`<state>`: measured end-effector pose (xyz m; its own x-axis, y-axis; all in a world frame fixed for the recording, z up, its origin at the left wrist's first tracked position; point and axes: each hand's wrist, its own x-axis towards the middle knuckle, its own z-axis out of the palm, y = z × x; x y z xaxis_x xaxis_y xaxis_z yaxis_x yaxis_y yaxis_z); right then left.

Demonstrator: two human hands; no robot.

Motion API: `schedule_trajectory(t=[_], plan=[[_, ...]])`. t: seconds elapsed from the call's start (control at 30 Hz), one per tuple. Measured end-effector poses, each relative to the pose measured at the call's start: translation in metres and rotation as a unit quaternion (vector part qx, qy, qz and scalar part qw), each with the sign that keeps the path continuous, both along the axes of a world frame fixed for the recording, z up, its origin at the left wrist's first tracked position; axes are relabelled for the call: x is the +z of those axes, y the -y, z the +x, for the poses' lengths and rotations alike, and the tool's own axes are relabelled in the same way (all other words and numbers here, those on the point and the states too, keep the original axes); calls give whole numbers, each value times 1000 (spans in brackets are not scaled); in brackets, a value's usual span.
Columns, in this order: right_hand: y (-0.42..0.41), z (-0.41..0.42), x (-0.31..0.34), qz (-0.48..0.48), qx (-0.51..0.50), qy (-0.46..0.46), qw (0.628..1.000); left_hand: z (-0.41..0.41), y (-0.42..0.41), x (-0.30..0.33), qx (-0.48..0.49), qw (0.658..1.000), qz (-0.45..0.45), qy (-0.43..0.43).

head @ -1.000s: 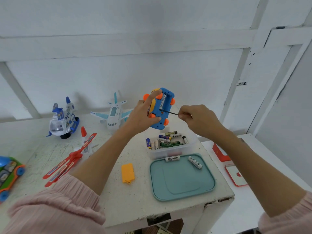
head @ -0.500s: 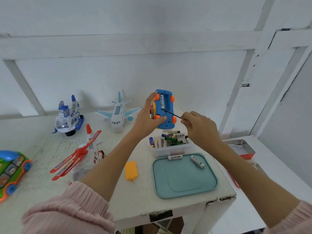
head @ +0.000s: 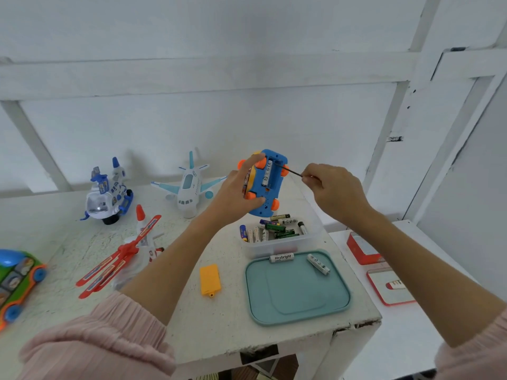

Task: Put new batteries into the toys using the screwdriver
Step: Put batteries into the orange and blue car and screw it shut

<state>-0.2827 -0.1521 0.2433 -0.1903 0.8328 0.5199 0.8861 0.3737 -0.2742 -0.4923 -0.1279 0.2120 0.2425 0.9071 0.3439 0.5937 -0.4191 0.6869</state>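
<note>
Screwdriver tip now at upper end of battery bay, higher than half-second ago. Table [head: 192, 325]: front right corner chipped. Green toy car [head: 16, 281] cut off at left edge. Left hand [head: 236, 196] grasps blue toy car [head: 267, 185], underside up, above battery tub [head: 277, 242]. Right hand [head: 333, 187] pinches screwdriver [head: 290, 171]; handle hidden.

a plain white-painted room with a worn white table [head: 82, 242], likely a home; toys scattered.
</note>
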Motion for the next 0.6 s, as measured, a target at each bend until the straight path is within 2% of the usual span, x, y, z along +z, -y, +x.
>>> schedule_trajectory(t=[0.27,0.43,0.6], plan=[[-5,4,15,3,-13,67,998,3,-4,5,-10,997,22,-76],[-12,4,17,-15,-24,125,992,3,-16,5,-19,984,52,-171],[-21,7,13,-54,-28,114,992,3,-31,6,-26,965,68,-251]])
